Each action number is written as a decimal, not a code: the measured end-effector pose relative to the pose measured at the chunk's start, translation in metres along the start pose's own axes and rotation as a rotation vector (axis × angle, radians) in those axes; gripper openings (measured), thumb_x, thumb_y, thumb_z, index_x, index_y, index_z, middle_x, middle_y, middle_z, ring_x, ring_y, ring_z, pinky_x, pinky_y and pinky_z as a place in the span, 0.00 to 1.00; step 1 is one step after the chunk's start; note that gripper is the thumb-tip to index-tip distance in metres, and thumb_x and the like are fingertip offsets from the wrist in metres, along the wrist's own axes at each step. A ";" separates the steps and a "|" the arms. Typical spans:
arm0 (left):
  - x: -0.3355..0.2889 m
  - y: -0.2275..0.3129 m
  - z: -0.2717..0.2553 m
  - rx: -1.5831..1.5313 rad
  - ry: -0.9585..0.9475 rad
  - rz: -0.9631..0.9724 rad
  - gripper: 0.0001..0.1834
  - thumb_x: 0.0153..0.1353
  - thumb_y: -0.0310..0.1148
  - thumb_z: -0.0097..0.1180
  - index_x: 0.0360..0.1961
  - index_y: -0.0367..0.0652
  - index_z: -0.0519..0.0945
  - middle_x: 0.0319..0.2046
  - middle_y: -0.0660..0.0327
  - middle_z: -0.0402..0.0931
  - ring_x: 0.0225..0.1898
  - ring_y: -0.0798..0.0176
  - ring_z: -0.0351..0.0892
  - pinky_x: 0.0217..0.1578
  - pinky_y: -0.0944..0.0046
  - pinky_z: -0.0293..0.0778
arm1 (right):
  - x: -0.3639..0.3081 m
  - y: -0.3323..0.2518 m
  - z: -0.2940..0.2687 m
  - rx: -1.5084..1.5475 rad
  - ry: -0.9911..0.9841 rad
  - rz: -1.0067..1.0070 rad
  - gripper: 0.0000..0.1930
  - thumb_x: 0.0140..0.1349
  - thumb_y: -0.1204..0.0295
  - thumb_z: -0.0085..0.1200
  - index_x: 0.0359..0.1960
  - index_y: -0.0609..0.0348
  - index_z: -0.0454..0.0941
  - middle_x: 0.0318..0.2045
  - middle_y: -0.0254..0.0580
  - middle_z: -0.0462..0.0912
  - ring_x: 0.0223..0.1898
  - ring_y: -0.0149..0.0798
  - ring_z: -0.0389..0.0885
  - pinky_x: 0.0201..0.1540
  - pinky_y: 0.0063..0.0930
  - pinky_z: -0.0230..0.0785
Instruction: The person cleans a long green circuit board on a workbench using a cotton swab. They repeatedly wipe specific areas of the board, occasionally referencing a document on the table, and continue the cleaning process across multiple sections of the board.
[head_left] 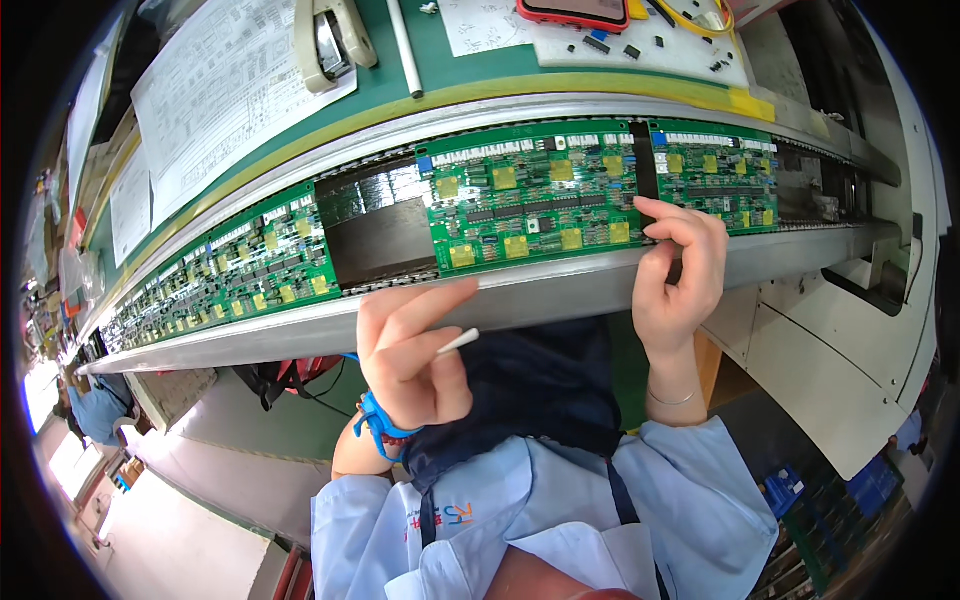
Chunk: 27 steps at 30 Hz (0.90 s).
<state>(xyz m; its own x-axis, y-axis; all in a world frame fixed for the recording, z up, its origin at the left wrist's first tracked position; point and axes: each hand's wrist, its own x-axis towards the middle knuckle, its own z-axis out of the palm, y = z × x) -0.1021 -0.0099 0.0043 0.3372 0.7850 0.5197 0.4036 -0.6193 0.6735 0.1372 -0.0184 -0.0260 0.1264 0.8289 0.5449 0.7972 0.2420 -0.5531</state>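
Note:
A short white tapered stick sticks out from the curled fingers of my left hand. That hand hovers just in front of the rail, below the gap between two boards, with a blue band on its wrist. My right hand is at the right edge of the middle green circuit board. Its fingers are bent and apart, the index fingertip at the board's edge, with nothing visible in them. Chips, yellow blocks and white connectors cover this board. Another circuit board lies partly behind my right hand.
A metal conveyor rail runs across, carrying more circuit boards on the left. Beyond it are printed sheets, a stapler, a white rod, a white foam pad with loose chips, and a red-edged phone.

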 end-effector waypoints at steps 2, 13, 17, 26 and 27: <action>-0.002 -0.009 -0.004 -0.011 0.019 -0.001 0.03 0.63 0.27 0.46 0.36 0.41 0.67 0.41 0.47 0.80 0.36 0.53 0.75 0.41 0.58 0.70 | 0.000 -0.001 0.000 0.009 0.001 -0.001 0.11 0.45 0.85 0.47 0.30 0.59 0.73 0.36 0.38 0.84 0.36 0.41 0.74 0.42 0.32 0.63; -0.014 -0.015 0.010 -0.054 0.142 -0.028 0.04 0.63 0.28 0.46 0.34 0.39 0.68 0.37 0.48 0.81 0.32 0.53 0.76 0.35 0.59 0.72 | 0.022 -0.058 -0.031 1.198 0.359 -0.480 0.12 0.57 0.71 0.44 0.15 0.52 0.67 0.17 0.28 0.73 0.22 0.28 0.72 0.43 0.29 0.71; -0.012 -0.014 0.011 -0.083 0.170 -0.047 0.03 0.62 0.27 0.47 0.34 0.40 0.69 0.37 0.49 0.81 0.32 0.53 0.76 0.34 0.58 0.73 | 0.048 -0.092 -0.028 1.701 0.368 -0.591 0.17 0.53 0.77 0.41 0.06 0.52 0.59 0.09 0.26 0.64 0.16 0.23 0.68 0.40 0.17 0.75; -0.015 -0.017 0.008 -0.072 0.204 0.022 0.10 0.51 0.19 0.53 0.35 0.40 0.72 0.35 0.52 0.81 0.27 0.56 0.76 0.28 0.61 0.71 | 0.071 -0.130 0.004 1.967 0.162 -0.613 0.24 0.67 0.73 0.41 0.09 0.49 0.62 0.11 0.24 0.60 0.17 0.21 0.71 0.43 0.22 0.80; -0.014 -0.017 0.010 -0.070 0.202 0.042 0.11 0.49 0.18 0.54 0.35 0.40 0.71 0.35 0.52 0.81 0.26 0.57 0.76 0.27 0.61 0.71 | 0.072 -0.134 0.004 1.982 0.161 -0.597 0.23 0.67 0.74 0.41 0.09 0.49 0.61 0.11 0.24 0.60 0.17 0.21 0.70 0.43 0.22 0.80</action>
<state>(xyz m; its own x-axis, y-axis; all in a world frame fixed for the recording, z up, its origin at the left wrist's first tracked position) -0.1051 -0.0104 -0.0195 0.1726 0.7503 0.6382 0.3306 -0.6545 0.6800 0.0370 0.0108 0.0855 0.2772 0.4461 0.8510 -0.8068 0.5891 -0.0460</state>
